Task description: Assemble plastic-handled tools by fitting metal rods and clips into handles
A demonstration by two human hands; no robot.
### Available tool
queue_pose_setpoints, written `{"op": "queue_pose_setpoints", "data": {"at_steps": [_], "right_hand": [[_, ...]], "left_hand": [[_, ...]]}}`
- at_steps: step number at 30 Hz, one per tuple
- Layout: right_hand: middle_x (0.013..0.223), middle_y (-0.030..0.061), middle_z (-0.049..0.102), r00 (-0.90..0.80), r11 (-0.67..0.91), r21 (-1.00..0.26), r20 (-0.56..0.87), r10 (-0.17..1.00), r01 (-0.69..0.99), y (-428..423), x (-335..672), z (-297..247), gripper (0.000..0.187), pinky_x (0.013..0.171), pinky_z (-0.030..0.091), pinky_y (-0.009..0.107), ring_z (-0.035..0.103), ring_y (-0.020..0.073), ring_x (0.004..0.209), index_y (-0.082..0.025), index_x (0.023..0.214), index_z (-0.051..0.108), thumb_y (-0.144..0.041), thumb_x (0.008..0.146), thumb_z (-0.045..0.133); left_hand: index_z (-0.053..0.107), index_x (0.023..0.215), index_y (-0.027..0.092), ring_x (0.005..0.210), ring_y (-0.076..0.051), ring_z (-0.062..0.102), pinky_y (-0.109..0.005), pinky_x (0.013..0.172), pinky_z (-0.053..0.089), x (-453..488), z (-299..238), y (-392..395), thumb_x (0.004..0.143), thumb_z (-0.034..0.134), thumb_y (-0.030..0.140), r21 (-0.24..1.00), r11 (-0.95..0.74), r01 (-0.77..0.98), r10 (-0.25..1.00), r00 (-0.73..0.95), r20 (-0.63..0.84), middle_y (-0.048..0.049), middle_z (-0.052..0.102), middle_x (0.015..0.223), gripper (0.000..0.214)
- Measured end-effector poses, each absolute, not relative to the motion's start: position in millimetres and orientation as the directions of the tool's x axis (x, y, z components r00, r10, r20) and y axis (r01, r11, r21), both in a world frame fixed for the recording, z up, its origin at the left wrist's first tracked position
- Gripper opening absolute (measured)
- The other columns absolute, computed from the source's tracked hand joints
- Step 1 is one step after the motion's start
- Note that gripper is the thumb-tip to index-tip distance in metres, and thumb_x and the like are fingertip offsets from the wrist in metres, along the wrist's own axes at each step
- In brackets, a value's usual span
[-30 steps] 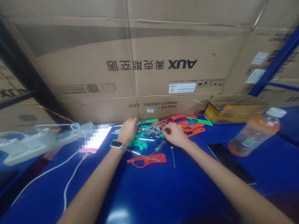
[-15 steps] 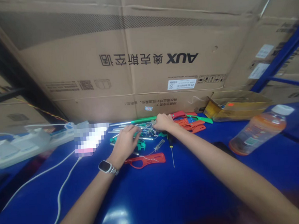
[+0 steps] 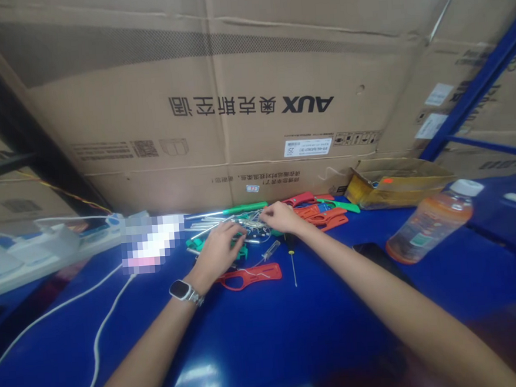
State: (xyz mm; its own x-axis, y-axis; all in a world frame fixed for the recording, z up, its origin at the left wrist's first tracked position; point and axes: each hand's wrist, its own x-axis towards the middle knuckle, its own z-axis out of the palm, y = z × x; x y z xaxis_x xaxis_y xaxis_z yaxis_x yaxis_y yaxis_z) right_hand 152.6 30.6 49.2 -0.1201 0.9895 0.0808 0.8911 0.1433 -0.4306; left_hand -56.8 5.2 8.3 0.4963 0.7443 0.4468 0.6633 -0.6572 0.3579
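My left hand [image 3: 220,249], with a watch [image 3: 182,290] on its wrist, hovers at the left of a pile of small parts. Its fingers are bent, with a gap to the thumb, and I see nothing held. Across the pile, my right hand [image 3: 282,217] pinches something small that I cannot make out, beside thin pale wires [image 3: 253,222]. Silvery metal rods [image 3: 207,225] and green plastic pieces [image 3: 195,244] lie around the left hand. In front rest a red plastic shell [image 3: 263,272], a small clear tube [image 3: 271,250] and a screwdriver [image 3: 294,267].
More red and orange shells [image 3: 326,218] lie behind my right hand, near an open cardboard box [image 3: 399,183]. A drink bottle [image 3: 434,222] and a dark flat object [image 3: 372,253] are at right. A power strip [image 3: 85,247] and white cables [image 3: 102,331] occupy the left. Large cartons [image 3: 249,70] stand behind.
My right hand has shifted slightly and its fingers now show above the wires. The left hand stays nearly in place, its fingers a little more bent. The whole view has moved slightly.
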Motion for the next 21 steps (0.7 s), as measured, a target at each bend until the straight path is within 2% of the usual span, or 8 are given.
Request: {"op": "queue_pose_setpoints", "data": {"at_steps": [2,4,6,10,12,16,18,21], "right_hand": [[0.079,0.0037,0.074,-0.114,0.162,-0.408,0.139,0.984,0.899,22,160,47,0.028,0.082,0.036,0.032,0.064,0.0196,0.083,-0.021,0.079,0.074,-0.026,0.092,0.050],[0.081,0.0045,0.073,-0.128,0.188,-0.360,0.183,0.975,0.914,13,170,45,0.022,0.085,0.033,0.035,0.062,0.0208,0.084,-0.020,0.081,0.073,-0.023,0.089,0.053],[0.086,0.0058,0.072,-0.211,0.259,-0.242,0.208,0.955,0.935,5,180,41,0.015,0.085,0.031,0.036,0.060,0.0228,0.088,-0.021,0.081,0.073,-0.021,0.084,0.059],[0.098,0.0109,0.068,-0.299,0.318,-0.108,0.163,0.940,0.942,-2,187,33,0.011,0.088,0.030,0.039,0.055,0.0281,0.102,-0.020,0.087,0.074,-0.026,0.081,0.068],[0.099,0.0110,0.067,-0.306,0.321,-0.122,0.128,0.943,0.939,-2,185,30,0.011,0.089,0.030,0.039,0.054,0.0278,0.103,-0.019,0.087,0.074,-0.026,0.082,0.068],[0.092,0.0061,0.066,-0.361,0.375,-0.286,0.102,0.927,0.882,-6,184,27,0.011,0.091,0.029,0.039,0.055,0.0240,0.099,-0.022,0.090,0.075,-0.025,0.084,0.067],[0.092,0.0048,0.066,-0.377,0.396,-0.340,0.123,0.918,0.853,-7,187,27,0.017,0.092,0.029,0.039,0.056,0.0229,0.099,-0.024,0.093,0.076,-0.020,0.086,0.061],[0.093,0.0060,0.068,-0.320,0.362,-0.318,0.178,0.931,0.876,-6,195,29,0.024,0.090,0.029,0.038,0.057,0.0229,0.099,-0.022,0.098,0.075,-0.016,0.089,0.053]], "left_hand": [[0.065,0.097,0.021,0.096,-0.024,0.060,-0.040,0.088,0.047,-57,7,5,0.095,0.051,0.023,0.360,-0.661,0.659,0.742,0.501,0.445,-0.0057,0.067,0.099,0.014],[0.065,0.096,0.021,0.096,-0.024,0.061,-0.040,0.088,0.047,-57,6,6,0.095,0.051,0.023,0.362,-0.665,0.653,0.739,0.506,0.445,-0.0054,0.067,0.098,0.014],[0.065,0.096,0.021,0.096,-0.024,0.061,-0.040,0.089,0.047,-56,6,6,0.096,0.051,0.025,0.363,-0.669,0.649,0.736,0.512,0.442,-0.0053,0.067,0.098,0.014],[0.066,0.096,0.021,0.097,-0.024,0.060,-0.040,0.089,0.048,-54,5,4,0.096,0.051,0.026,0.365,-0.670,0.647,0.736,0.513,0.441,-0.0056,0.067,0.099,0.016],[0.066,0.096,0.021,0.098,-0.024,0.060,-0.041,0.089,0.048,-54,6,3,0.096,0.050,0.026,0.366,-0.669,0.647,0.737,0.513,0.439,-0.0058,0.067,0.099,0.016],[0.065,0.095,0.020,0.098,-0.024,0.060,-0.041,0.089,0.048,-53,7,0,0.096,0.051,0.025,0.372,-0.673,0.639,0.734,0.515,0.444,-0.0059,0.068,0.100,0.015],[0.065,0.096,0.021,0.097,-0.024,0.060,-0.041,0.089,0.048,-51,7,-1,0.096,0.050,0.026,0.374,-0.678,0.633,0.731,0.523,0.439,-0.0057,0.068,0.100,0.016],[0.066,0.097,0.021,0.097,-0.024,0.060,-0.041,0.089,0.048,-47,6,-2,0.097,0.048,0.027,0.367,-0.688,0.625,0.722,0.544,0.427,-0.0059,0.068,0.102,0.018]]}}
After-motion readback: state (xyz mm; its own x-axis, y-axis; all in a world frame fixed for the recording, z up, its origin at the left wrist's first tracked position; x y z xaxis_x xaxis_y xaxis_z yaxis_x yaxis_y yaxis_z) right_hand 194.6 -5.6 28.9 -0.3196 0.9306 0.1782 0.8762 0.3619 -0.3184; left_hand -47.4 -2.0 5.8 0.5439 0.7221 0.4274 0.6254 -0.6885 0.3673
